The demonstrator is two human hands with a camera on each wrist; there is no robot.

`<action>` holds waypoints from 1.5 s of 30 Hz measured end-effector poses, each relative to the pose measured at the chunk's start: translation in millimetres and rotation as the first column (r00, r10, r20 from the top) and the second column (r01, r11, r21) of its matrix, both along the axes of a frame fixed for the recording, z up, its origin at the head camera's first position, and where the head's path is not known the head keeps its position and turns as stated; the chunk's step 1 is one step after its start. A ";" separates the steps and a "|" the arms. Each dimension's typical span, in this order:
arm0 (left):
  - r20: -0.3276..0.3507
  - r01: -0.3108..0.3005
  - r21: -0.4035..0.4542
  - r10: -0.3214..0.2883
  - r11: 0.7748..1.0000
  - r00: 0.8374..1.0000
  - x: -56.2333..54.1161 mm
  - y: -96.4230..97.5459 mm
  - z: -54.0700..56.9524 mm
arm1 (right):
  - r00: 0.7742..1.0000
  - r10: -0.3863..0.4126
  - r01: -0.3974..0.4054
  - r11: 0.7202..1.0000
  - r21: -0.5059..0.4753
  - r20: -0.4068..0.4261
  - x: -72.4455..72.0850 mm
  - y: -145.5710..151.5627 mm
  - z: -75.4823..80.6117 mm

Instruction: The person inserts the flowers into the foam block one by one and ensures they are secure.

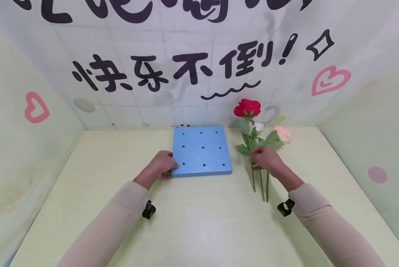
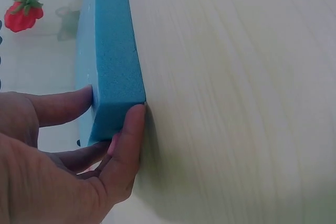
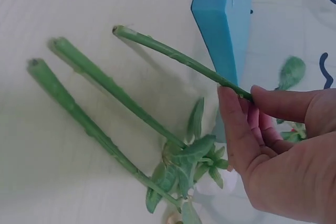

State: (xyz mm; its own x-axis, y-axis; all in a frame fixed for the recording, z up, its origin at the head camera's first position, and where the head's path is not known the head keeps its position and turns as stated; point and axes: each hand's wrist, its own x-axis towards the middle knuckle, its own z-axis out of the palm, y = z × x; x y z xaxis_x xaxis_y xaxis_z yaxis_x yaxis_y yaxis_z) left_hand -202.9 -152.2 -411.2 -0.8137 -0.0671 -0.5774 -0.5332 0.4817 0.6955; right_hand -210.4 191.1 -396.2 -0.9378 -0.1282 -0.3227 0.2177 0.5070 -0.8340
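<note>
A blue foam block point(image 1: 211, 157) with rows of small holes lies flat near the back wall. My left hand point(image 1: 160, 163) holds its near left corner; in the left wrist view the thumb lies on the top face and fingers touch the side and lower edge. My right hand point(image 1: 269, 160) pinches the green stem point(image 3: 178, 55) of a red rose point(image 1: 247, 107) between thumb and fingers. That stem is lifted off the table, its cut end free. Beside it lie a white flower point(image 1: 258, 127) and a pale pink rose point(image 1: 283, 134), partly hidden by leaves and my hand.
The pale wooden table point(image 1: 199, 222) is bounded by a printed back wall point(image 1: 186, 104) and by side walls point(image 1: 26, 155). Two other stems point(image 3: 113, 90) lie on the tabletop to the right of the block, close to each other.
</note>
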 end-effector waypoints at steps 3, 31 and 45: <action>-0.002 0.000 0.002 0.000 1.000 1.000 -0.3 0.0 0.0 | 0.999 -0.014 0.014 1.000 -0.010 -0.038 0.1 -0.3 5.0; -0.010 0.025 -0.005 -0.025 1.000 1.000 -1.2 -1.5 -3.7 | 0.931 -0.060 0.019 0.993 -0.119 -0.361 -22.6 -45.4 47.9; -0.013 0.011 -0.005 -0.011 1.000 1.000 -0.4 -3.1 -2.9 | 0.932 -0.089 -0.010 0.963 -0.270 -0.352 -38.6 -90.3 55.8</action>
